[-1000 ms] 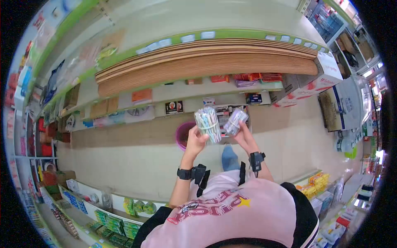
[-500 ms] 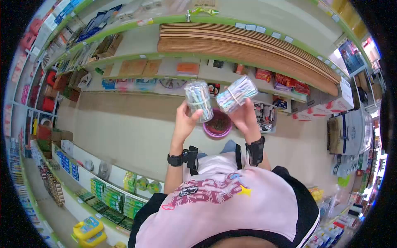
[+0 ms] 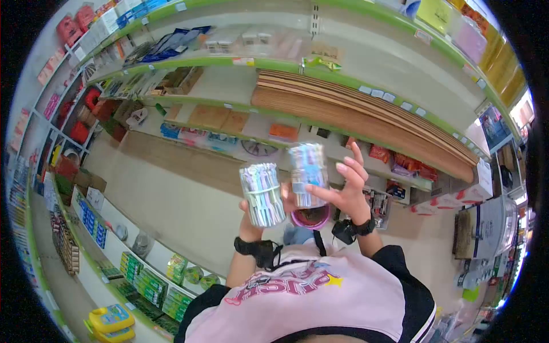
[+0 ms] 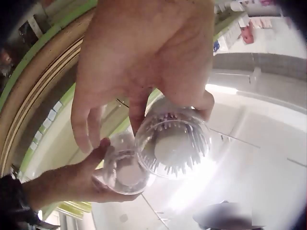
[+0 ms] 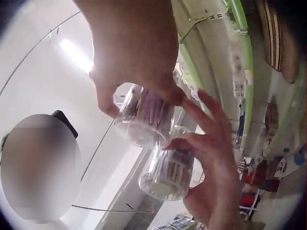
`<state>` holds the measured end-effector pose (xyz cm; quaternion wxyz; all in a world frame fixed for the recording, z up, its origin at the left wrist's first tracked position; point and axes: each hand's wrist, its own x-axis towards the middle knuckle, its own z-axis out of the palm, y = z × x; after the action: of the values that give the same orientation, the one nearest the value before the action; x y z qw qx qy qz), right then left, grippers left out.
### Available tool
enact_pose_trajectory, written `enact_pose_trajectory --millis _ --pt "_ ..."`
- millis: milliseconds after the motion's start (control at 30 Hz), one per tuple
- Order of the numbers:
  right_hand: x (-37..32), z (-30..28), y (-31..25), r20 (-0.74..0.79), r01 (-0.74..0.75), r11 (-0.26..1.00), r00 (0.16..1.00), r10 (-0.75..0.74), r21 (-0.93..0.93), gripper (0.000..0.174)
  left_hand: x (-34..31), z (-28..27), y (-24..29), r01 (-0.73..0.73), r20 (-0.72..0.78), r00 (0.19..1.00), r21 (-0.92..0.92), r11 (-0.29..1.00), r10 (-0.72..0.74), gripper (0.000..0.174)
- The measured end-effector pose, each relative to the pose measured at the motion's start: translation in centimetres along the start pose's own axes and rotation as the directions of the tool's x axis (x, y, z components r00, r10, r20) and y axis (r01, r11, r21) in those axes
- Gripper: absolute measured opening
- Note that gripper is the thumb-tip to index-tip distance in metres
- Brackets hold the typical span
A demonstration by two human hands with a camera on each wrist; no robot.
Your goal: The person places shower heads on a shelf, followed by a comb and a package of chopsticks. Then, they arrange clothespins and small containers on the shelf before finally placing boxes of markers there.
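Observation:
Two clear round tubs packed with pastel sticks, apparently cotton swabs, are held side by side in front of the chest. My left hand [image 3: 250,227] grips the left tub [image 3: 263,197] low down, its fingers reaching behind to the side near the other tub. A band runs round the middle of this left tub. My right hand [image 3: 353,194] holds the right tub [image 3: 309,174] from its right side, thumb across the front and several fingers raised. From underneath, in the left wrist view, the base of the left tub [image 4: 172,148] overlaps the right tub [image 4: 127,175].
Shelves with green edges run ahead, one carrying a stack of long brown boards [image 3: 366,120]. Below the hands a pink basin [image 3: 311,217] stands on the floor [image 3: 189,177]. Low shelves with green packs [image 3: 143,280] and yellow bottles [image 3: 111,323] lie at the lower left.
The head view has swung left along the shelves. Both tubs were first apart and tilted; the right one has turned more upright and come lower, beside the left one. Right-hand fingers have lifted.

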<state>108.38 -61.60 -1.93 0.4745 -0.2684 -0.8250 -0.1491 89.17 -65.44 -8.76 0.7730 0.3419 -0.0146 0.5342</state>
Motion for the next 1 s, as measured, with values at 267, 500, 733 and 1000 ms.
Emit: enact_pose_trajectory --millis 267,500,733,1000 --pt "0.2 -0.8 4.8 0.052 0.144 0.968 0.989 -0.136 -0.206 0.047 6.7 -0.9 0.2 -0.017 -0.044 0.999 0.06 0.998 0.019 0.089" --pt "-0.4 1.1 5.7 0.055 -0.21 0.965 0.977 0.204 0.156 0.064 8.5 -3.3 -1.4 0.011 -0.144 0.989 -0.141 0.99 -0.031 0.082" --pt "1.5 2.2 5.4 0.27 -0.55 0.745 0.835 0.479 0.379 0.056 9.8 -6.1 0.3 -0.004 -0.099 0.995 -0.242 0.97 -0.02 0.088" --pt "4.9 11.0 3.4 0.284 -0.592 0.094 0.512 0.81 0.8 0.065 12.4 -8.5 7.5 0.139 -0.214 0.97 0.114 0.984 -0.112 0.089"
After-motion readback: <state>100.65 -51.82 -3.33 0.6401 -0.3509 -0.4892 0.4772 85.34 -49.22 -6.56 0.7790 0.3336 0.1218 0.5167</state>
